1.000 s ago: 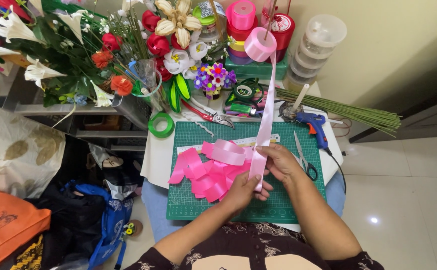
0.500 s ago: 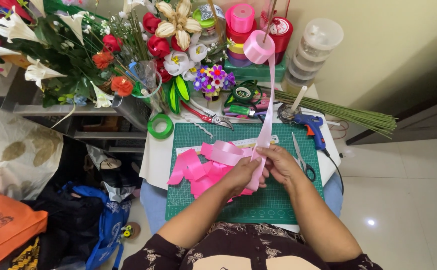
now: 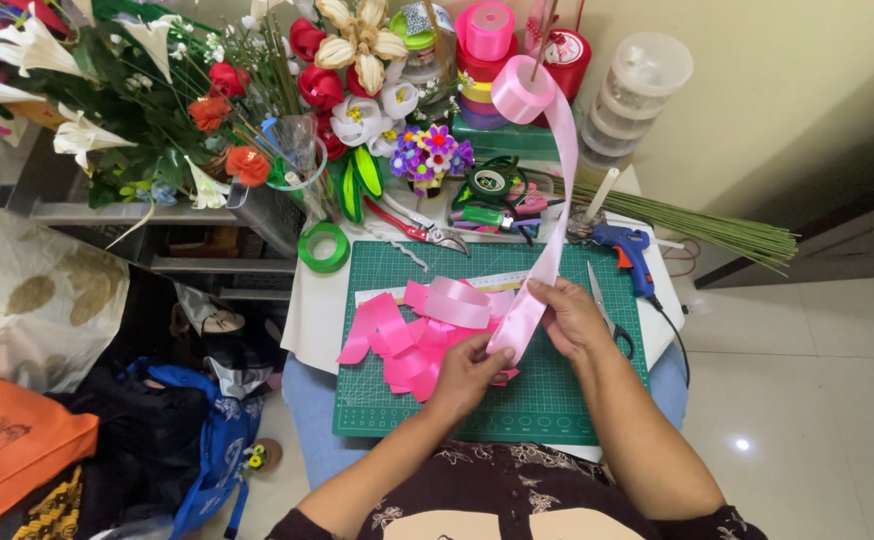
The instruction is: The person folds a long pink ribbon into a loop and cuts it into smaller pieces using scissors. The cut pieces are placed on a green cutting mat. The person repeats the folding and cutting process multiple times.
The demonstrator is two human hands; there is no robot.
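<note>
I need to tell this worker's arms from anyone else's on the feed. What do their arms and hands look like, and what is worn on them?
Both forearms are bare. The left hand and right hand wear no gloves; I see no rings, watch or bracelets. Dark sleeves with a small pale floral print show only at the bottom edge, near the upper arms.
</note>
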